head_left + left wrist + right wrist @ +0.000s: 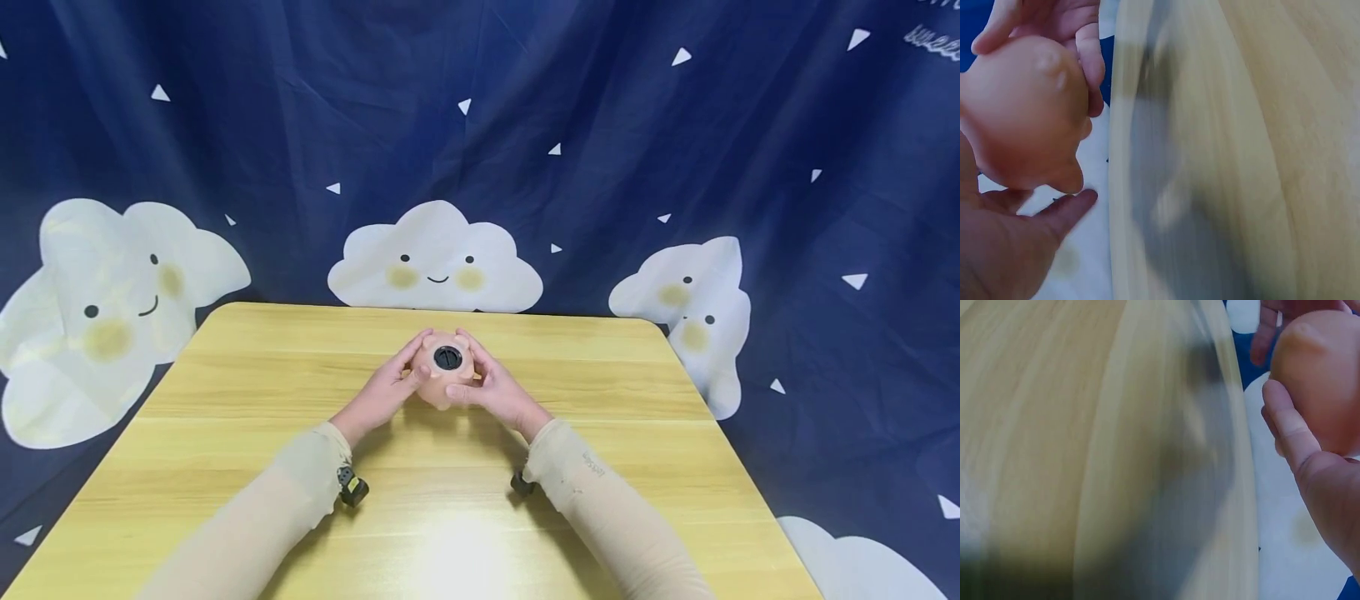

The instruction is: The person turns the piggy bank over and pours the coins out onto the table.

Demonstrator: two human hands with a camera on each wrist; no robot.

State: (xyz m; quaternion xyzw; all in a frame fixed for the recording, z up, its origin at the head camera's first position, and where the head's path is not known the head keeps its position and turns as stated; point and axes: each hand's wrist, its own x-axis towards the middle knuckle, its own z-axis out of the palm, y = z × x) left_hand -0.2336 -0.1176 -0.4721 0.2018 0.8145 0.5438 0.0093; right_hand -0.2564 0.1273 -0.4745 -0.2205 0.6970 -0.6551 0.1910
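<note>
A round pink piggy bank [433, 392] with small stubby feet is held up between both hands over the far half of the table. Its underside faces the head camera and bears a black round plug [447, 357] with a bar across it. My left hand [384, 390] grips the left side, thumb on the near face. On the other side my right hand [501, 393] holds it the same way. In the left wrist view, the smooth side of the piggy bank [1029, 112] shows small bumps. The right wrist view catches only part of the piggy bank [1322, 375].
Under the hands lies a light wooden table [270, 400] with rounded far corners. Right behind its far edge hangs a dark blue curtain [600, 100] printed with smiling white clouds. A small black wrist camera [352, 486] sits at the left sleeve.
</note>
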